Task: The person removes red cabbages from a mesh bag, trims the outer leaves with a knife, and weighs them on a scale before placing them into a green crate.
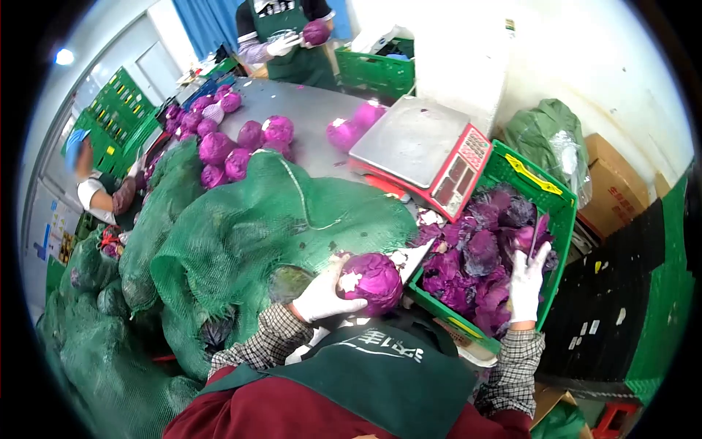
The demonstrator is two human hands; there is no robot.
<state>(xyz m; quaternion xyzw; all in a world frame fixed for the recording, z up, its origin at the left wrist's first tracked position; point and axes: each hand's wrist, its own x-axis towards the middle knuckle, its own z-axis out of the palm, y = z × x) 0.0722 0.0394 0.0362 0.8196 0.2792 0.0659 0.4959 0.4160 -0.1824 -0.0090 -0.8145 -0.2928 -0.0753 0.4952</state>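
Observation:
My left hand, in a white glove, holds a purple cabbage from its left side; a pale cut spot shows on the cabbage. My right hand, also gloved in white, is over the right part of the green crate. Its fingers are closed round a thin upright thing, perhaps a knife. Loose purple leaves fill the crate. To the left of the crate, a pale flat wedge, too unclear to name, lies beside the cabbage.
A red and silver scale stands behind the crate. Green net sacks lie at the left. More purple cabbages sit on the metal table. A person across the table holds a cabbage; another person stands far left.

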